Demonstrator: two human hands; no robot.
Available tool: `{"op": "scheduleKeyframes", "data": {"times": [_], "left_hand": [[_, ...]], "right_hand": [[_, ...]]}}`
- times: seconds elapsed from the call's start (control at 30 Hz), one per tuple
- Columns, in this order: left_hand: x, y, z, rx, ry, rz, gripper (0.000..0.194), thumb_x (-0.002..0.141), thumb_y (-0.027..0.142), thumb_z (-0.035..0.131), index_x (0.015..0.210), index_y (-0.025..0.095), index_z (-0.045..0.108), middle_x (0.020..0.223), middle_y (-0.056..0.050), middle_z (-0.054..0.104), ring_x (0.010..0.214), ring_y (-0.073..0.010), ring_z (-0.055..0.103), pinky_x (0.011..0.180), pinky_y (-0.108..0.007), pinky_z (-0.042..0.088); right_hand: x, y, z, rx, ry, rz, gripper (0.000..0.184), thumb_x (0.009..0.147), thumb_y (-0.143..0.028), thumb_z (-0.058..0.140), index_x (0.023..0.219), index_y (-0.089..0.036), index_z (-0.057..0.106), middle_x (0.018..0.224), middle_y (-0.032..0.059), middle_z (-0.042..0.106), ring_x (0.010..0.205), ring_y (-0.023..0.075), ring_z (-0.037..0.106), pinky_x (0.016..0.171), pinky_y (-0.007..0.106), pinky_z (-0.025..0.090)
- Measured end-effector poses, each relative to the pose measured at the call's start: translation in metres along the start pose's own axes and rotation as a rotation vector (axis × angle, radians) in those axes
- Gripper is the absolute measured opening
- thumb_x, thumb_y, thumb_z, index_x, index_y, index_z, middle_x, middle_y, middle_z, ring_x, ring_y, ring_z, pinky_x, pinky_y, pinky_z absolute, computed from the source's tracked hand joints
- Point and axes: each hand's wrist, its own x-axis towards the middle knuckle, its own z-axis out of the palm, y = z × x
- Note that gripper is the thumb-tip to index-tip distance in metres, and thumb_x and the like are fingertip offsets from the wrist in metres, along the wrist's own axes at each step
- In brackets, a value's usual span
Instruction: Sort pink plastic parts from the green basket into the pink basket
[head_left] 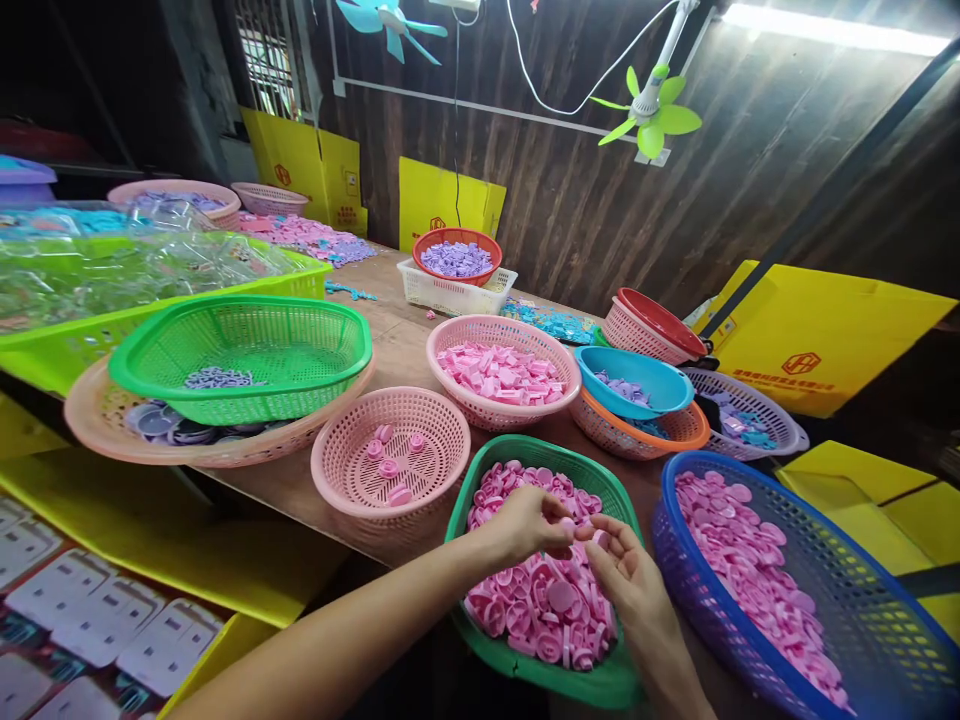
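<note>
The left hand (531,524) pinches a small pink piece (568,524); the right hand (628,575) curls beside it, grip unclear, over the near green basket (517,670). Likely light, stiff, slightly slippery: best held by its edges.

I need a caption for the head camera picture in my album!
Left hand and right hand, fingertips close together, above a dark green basket of pink pieces.

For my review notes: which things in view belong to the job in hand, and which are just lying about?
Likely in the job:
- left hand and right hand
- small pink piece at the fingertips
- dark green basket of pink parts beneath

Apparently lying about:
- red basket of purple parts
- turquoise fan
- green fan
</note>
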Motion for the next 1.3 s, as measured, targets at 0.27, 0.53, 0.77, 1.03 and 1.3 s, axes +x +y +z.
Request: {"op": "scheduleKeyframes", "data": {"times": [0.27, 0.53, 0.77, 1.03, 1.3], "left_hand": [[-0.037, -0.006, -0.001, -0.762, 0.2, 0.017, 0.047, 0.053, 0.042, 0.074, 0.084, 0.007, 0.067, 0.071, -0.006, 0.063, 0.065, -0.0161, 0.06, 0.071, -0.033, 0.048], [-0.052, -0.001, -0.005, -0.715, 0.149, 0.198, 0.04, 0.065, 0.032, 0.067, 0.1, 0.011, 0.066, 0.083, -0.006, 0.066, 0.079, -0.0179, 0.057, 0.077, -0.029, 0.042], [-0.06, -0.003, -0.014, -0.561, 0.051, 0.132, 0.032, 0.074, 0.035, 0.057, 0.092, 0.012, 0.068, 0.072, -0.003, 0.063, 0.066, -0.013, 0.053, 0.067, -0.025, 0.041], [-0.06, -0.015, -0.022, -0.678, 0.124, 0.066, 0.044, 0.062, 0.038, 0.069, 0.096, 0.01, 0.067, 0.068, -0.005, 0.063, 0.059, -0.0107, 0.053, 0.061, -0.023, 0.042], [-0.063, -0.011, -0.018, -0.754, 0.195, 0.102, 0.036, 0.054, 0.029, 0.076, 0.081, 0.009, 0.063, 0.079, -0.007, 0.065, 0.073, -0.017, 0.061, 0.072, -0.03, 0.047]], "right_hand": [[-0.017, -0.018, 0.032, -0.497, -0.044, -0.326, 0.034, 0.083, -0.029, 0.051, 0.117, -0.027, 0.052, 0.109, 0.0063, 0.052, 0.095, 0.0201, 0.053, 0.074, 0.028, 0.047], [-0.018, -0.014, 0.043, -0.713, 0.023, -0.449, 0.036, 0.083, -0.028, 0.05, 0.119, -0.028, 0.052, 0.117, 0.0047, 0.055, 0.106, 0.023, 0.05, 0.085, 0.035, 0.043], [-0.022, -0.013, 0.054, -0.606, 0.072, -0.393, 0.025, 0.081, -0.028, 0.053, 0.105, -0.025, 0.059, 0.111, 0.0075, 0.052, 0.098, 0.0214, 0.053, 0.068, 0.029, 0.05], [-0.024, -0.008, 0.051, -0.433, 0.059, -0.26, 0.03, 0.08, -0.03, 0.055, 0.109, -0.023, 0.054, 0.107, 0.007, 0.057, 0.094, 0.0211, 0.055, 0.077, 0.032, 0.048], [-0.028, -0.012, 0.052, -0.208, -0.036, -0.12, 0.031, 0.075, -0.028, 0.062, 0.105, -0.022, 0.054, 0.103, 0.0056, 0.06, 0.095, 0.0218, 0.057, 0.078, 0.031, 0.049]]}}
